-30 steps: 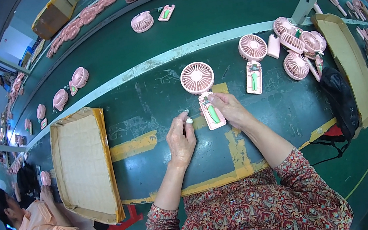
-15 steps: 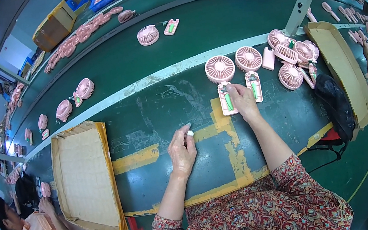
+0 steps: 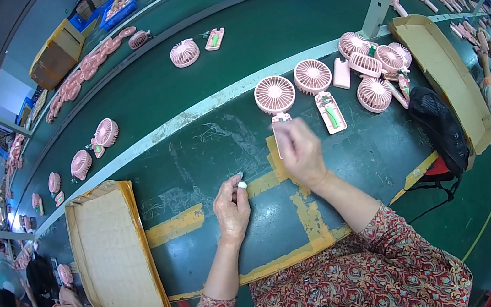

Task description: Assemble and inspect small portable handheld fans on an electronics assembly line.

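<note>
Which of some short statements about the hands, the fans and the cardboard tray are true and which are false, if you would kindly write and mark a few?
1. The right hand partly covers a pink handheld fan. True.
2. A shallow cardboard tray stands to the left of the left hand. True.
3. The left hand grips a fan. False: it is apart from every fan.
4. The neighbouring fan has a blue part in its handle. False: it is a green part.
5. The person's sleeves are patterned. True.
6. The fan cluster lies left of the left hand. False: it lies right of the right hand.
</note>
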### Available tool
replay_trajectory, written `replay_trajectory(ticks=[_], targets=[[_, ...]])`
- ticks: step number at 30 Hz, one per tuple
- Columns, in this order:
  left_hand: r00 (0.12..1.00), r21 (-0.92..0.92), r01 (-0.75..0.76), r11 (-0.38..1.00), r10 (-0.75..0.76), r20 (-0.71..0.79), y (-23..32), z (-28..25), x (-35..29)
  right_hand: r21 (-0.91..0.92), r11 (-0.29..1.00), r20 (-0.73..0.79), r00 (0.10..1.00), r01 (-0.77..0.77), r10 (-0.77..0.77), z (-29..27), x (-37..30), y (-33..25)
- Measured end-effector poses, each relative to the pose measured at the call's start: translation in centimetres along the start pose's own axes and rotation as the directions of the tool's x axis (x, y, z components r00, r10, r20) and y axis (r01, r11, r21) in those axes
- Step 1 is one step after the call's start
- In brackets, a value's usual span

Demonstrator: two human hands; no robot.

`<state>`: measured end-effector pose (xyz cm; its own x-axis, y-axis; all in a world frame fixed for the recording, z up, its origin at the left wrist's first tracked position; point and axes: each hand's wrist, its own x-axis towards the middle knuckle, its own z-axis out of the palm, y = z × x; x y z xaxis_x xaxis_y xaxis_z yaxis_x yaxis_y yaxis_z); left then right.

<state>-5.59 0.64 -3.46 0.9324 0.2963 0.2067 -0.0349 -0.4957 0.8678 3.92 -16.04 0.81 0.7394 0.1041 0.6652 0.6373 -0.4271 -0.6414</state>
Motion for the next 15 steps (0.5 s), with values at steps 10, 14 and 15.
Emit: replay_trajectory(ticks=[10, 14, 15], targets=[[0.993, -0.02, -0.011, 1.0, 0.009, -0.114, -3.8, -0.3, 12.3, 0.113, 0.974, 0.436, 0.891, -0.194, 0.127, 2.1, -3.1, -0.2], [0.946, -0.084, -0.044, 0.996, 0.014, -0.325, -6.0, 1.1, 19.4, 0.096, 0.947, 0.361, 0.898, -0.305, 0.253, 2.4, -2.5, 0.4], [0.936, -0.143, -0.007, 0.99, -0.044, -0.349, -6.4, 1.4, 21.0, 0.092, 0.938, 0.36, 0.889, -0.334, 0.282, 2.2, -2.1, 0.3]])
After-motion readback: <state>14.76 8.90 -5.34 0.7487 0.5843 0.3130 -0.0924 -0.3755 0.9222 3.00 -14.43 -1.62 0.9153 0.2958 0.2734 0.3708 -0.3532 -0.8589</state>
